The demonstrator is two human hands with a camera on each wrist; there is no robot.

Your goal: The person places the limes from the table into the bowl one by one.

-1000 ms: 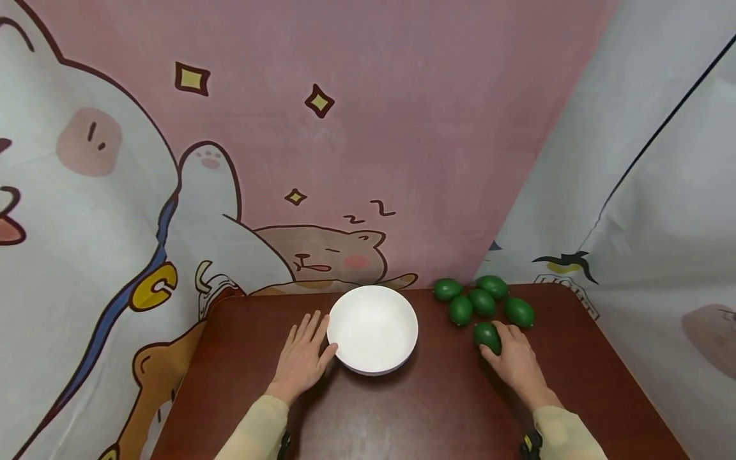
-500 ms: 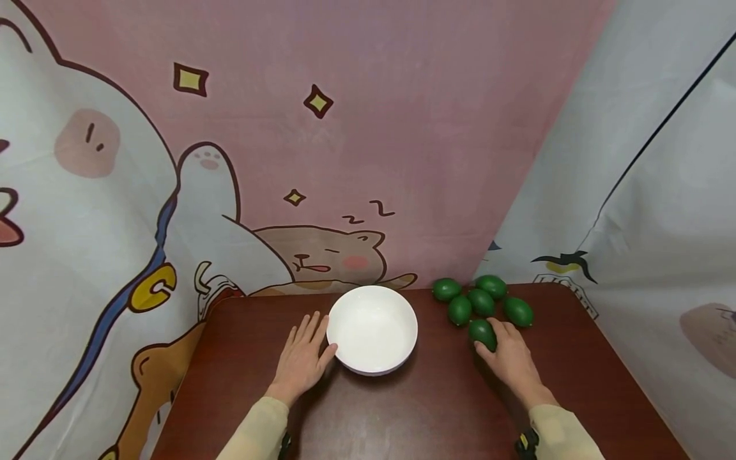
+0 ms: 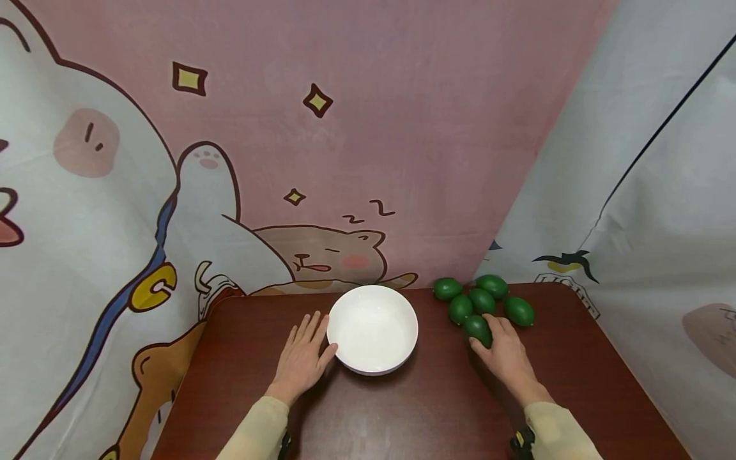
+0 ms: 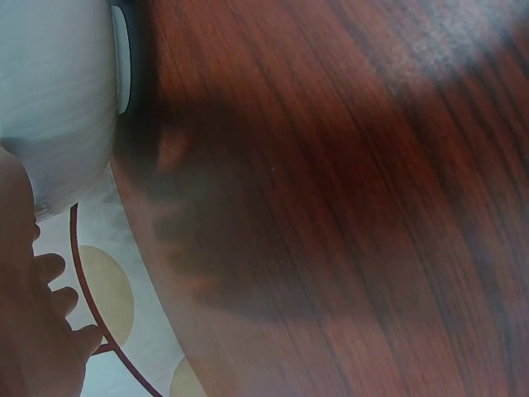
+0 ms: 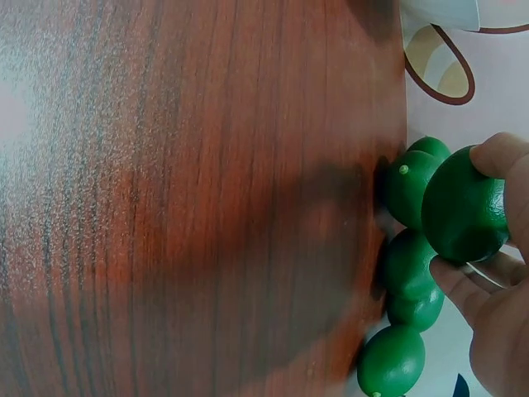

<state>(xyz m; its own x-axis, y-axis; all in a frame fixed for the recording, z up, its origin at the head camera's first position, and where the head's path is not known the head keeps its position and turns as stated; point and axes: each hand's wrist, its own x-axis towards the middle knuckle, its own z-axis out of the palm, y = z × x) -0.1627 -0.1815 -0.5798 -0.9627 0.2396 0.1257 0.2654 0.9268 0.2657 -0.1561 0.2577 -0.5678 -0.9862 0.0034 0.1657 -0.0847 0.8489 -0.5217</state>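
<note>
A white bowl [image 3: 374,329] stands on the table in the middle of the head view. My left hand [image 3: 301,358] lies at the bowl's left side with its fingers straight, thumb and fingertips at the rim. To the right, my right hand [image 3: 510,363] holds a dark green lime [image 3: 476,331] between thumb and fingers. The right wrist view shows this held lime [image 5: 465,207] close up, in front of the others. Several more limes, one of them an upper-left lime [image 3: 447,289], lie in a loose group just beyond the right hand.
A dark red-brown wooden table [image 3: 379,421] lies under everything. Behind its back edge hangs a pink and white cloth [image 3: 437,160] with cartoon animals. The cloth also runs down both sides of the table.
My right hand has moved slightly left and away from me with the lime, closer to the other limes. My left hand and the bowl have stayed in place.
</note>
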